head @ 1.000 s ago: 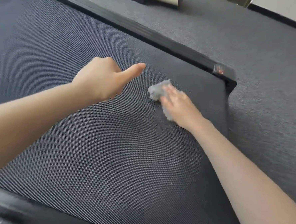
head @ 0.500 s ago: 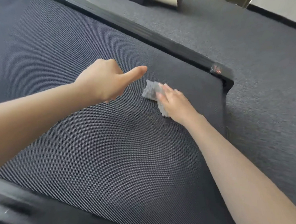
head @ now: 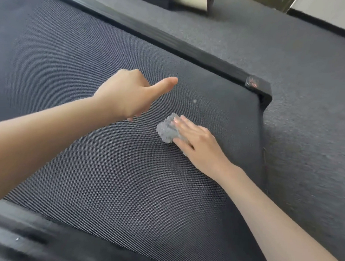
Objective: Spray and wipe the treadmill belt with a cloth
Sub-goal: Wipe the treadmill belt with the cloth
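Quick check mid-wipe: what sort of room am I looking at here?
Probably a carpeted indoor workout room, home or gym: a ribbed treadmill belt edged by a black side rail, standing on grey carpet.

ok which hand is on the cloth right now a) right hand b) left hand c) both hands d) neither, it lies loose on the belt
a: the right hand presses the grey cloth flat on the treadmill belt with straight fingers, while the left hand is apart from it, fingers curled and thumb out.
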`<state>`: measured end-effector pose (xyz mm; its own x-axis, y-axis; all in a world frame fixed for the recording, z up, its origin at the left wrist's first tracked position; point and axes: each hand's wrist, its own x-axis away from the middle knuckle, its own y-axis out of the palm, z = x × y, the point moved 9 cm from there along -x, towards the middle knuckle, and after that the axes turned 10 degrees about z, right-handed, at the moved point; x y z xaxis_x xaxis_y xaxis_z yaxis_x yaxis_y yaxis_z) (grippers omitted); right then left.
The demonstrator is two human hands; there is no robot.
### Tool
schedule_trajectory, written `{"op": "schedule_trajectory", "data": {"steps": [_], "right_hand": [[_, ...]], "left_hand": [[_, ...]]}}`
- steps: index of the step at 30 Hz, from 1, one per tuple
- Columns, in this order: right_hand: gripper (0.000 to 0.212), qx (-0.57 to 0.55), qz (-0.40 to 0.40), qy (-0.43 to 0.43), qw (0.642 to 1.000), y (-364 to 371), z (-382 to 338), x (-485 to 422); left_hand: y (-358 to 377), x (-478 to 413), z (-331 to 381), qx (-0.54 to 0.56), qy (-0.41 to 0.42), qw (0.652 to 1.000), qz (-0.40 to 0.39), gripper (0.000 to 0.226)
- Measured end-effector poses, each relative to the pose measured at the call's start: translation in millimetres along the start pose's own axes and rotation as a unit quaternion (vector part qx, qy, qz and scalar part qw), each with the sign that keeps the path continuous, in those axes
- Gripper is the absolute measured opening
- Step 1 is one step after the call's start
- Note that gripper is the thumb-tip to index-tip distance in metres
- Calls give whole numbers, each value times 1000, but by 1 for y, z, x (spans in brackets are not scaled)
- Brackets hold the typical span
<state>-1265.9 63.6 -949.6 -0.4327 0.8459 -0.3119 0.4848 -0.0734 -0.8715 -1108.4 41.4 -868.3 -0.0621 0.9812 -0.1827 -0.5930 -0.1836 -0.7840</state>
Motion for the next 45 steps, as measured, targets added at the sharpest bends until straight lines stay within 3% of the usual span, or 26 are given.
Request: {"op": "schedule_trajectory", "data": {"steps": [8,16,22,27,29,36,45], "right_hand": [[49,10,-51,-136,989,15,-59,52],[45,43,-33,-119,991,8,-22,35],[43,109,70,56,990,-30,95,12],[47,164,114,323,925,-74,197,-4],[44,152,106,366,912,-69,201,-23],[44,96,62,248,962,-28,114,-73],[45,-26,1,-10,1000,12,-13,-21]], "left_hand": [[3,4,2,9,3,1000,-11,84],[3,3,-4,7,6,1000,-13,83],[2,-6,-11,1,4,1000,-5,83],[-2,-11,-10,9,-4,1000,-5,83],[-4,-11,-11,9,-6,1000,-5,81],[-10,-9,-15,15,-15,1000,-6,81],[-18,0,-3,21,2,1000,-6,83]]}}
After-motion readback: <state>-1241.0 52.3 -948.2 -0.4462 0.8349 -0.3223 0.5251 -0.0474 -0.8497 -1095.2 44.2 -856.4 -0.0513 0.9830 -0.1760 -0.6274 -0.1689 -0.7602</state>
